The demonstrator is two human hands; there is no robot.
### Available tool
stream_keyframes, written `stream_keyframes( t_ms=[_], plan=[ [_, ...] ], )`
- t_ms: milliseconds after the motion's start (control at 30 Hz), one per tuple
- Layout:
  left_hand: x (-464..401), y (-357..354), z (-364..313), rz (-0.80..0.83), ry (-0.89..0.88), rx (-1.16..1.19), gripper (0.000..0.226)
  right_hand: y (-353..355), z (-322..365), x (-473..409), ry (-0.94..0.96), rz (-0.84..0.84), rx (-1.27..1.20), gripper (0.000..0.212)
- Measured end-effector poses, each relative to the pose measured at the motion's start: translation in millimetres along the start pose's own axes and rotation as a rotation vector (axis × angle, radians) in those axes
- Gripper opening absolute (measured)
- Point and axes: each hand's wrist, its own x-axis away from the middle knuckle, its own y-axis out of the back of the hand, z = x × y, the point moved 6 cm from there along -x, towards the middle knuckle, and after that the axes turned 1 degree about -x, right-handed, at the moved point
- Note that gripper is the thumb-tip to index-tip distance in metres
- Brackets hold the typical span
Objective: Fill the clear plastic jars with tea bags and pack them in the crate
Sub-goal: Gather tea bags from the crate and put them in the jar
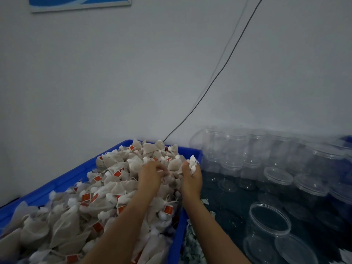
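Observation:
A blue crate (62,178) on the left is heaped with beige tea bags (106,189) that carry red tags. My left hand (149,175) is sunk into the far end of the heap, fingers curled around several bags. Beside it, my right hand (191,177) is closed on a bunch of tea bags (192,163) at the crate's right rim. An open clear plastic jar (266,222) stands alone at the lower right, with nothing inside. Several more clear jars (236,147) are stacked behind it against the wall.
A loose clear lid (296,249) lies at the bottom right, beside the open jar. Lidded jars (310,185) line the right side on a dark surface. A thin black cable (219,73) runs down the white wall to behind the crate. Paper scraps (192,244) lie between crate and jar.

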Motion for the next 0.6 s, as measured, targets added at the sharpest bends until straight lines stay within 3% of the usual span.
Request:
stream_keyframes(
  t_ms=[133,300,400,533,600],
  plan=[
    [-11,30,3,0.018,0.081,0.17,0.021,-9,3,3,0.034,0.11,-0.002,0.028],
    [-14,37,3,0.066,0.099,0.205,0.032,-28,7,12,0.093,0.396,0.064,0.05],
    [-12,29,8,0.16,0.228,0.401,0.033,-35,11,17,0.124,0.561,0.086,0.038],
    [-5,18,6,0.271,0.371,0.78,0.028,-26,4,8,0.084,0.36,0.107,0.041],
    [-5,18,6,0.208,0.308,0.619,0.017,-18,2,3,0.1,0.214,0.114,0.035]
  ],
)
